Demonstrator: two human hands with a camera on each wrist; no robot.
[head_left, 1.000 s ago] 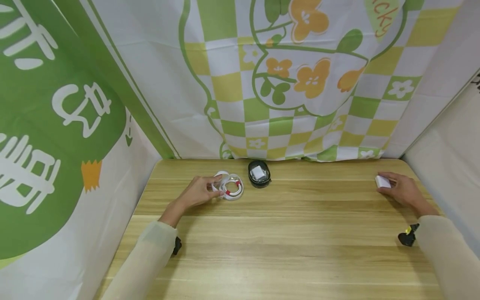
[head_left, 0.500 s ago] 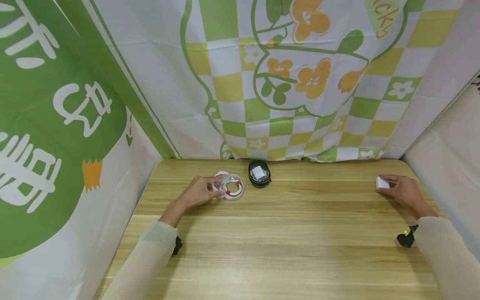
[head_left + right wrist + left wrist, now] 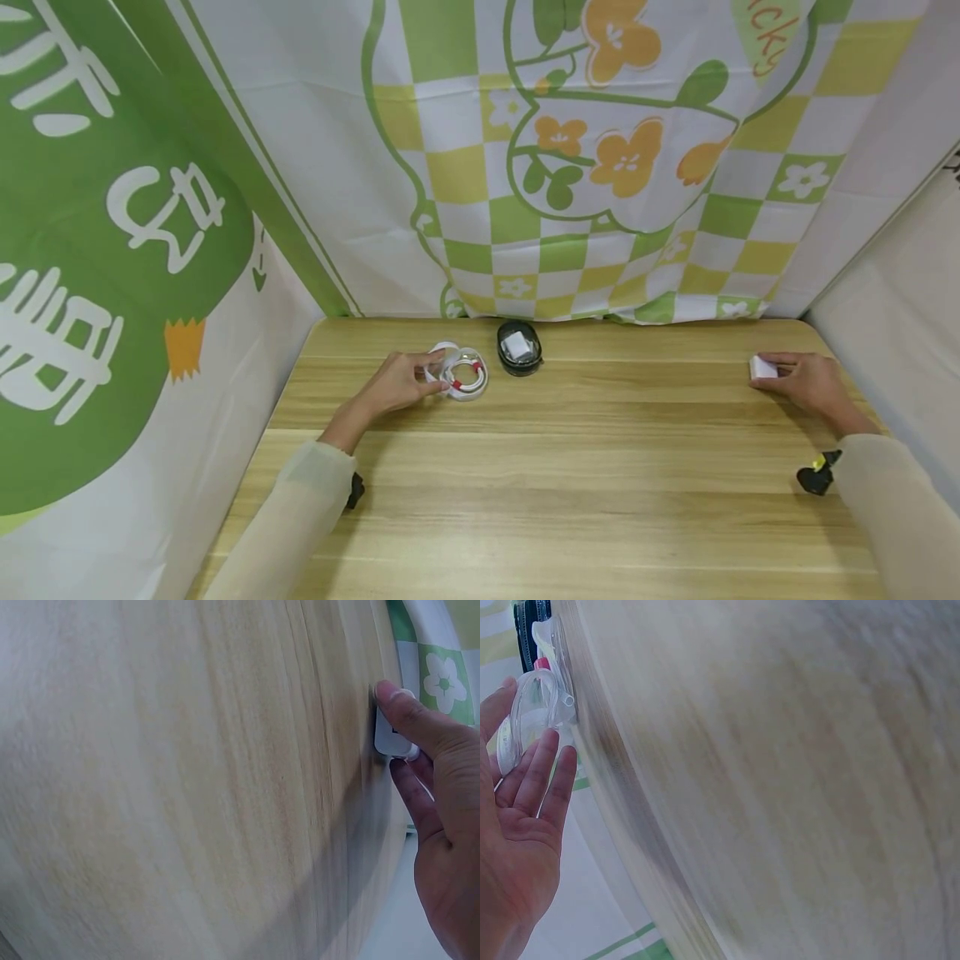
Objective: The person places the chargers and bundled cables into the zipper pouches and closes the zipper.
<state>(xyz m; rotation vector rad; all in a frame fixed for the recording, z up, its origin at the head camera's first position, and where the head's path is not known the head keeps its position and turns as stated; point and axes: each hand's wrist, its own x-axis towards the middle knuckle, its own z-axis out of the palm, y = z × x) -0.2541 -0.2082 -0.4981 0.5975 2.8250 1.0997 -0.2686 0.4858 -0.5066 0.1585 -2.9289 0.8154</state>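
Note:
At the back left of the table, my left hand (image 3: pixel 401 382) pinches the raised clear lid (image 3: pixel 526 724) of a small white-rimmed case (image 3: pixel 480 392). Inside the case lies a coiled white cable (image 3: pixel 467 385) with red bands. Over at the far right, my right hand (image 3: pixel 810 383) pinches a small white block (image 3: pixel 764 367) between thumb and fingers. In the right wrist view that block (image 3: pixel 390 735) shows a flat face with rounded corners and looks like a charger plug, close to the tabletop; whether it touches the wood I cannot tell.
A black oval case (image 3: pixel 520 367) with a clear top and a white square piece in it stands right of the white case. Patterned cloth (image 3: pixel 585 250) hangs along the table's back edge. The wooden tabletop (image 3: pixel 570 483) stretches between both arms.
My right hand has shifted very slightly toward me and turned a little with the white block. The left hand and both cases have stayed where they were.

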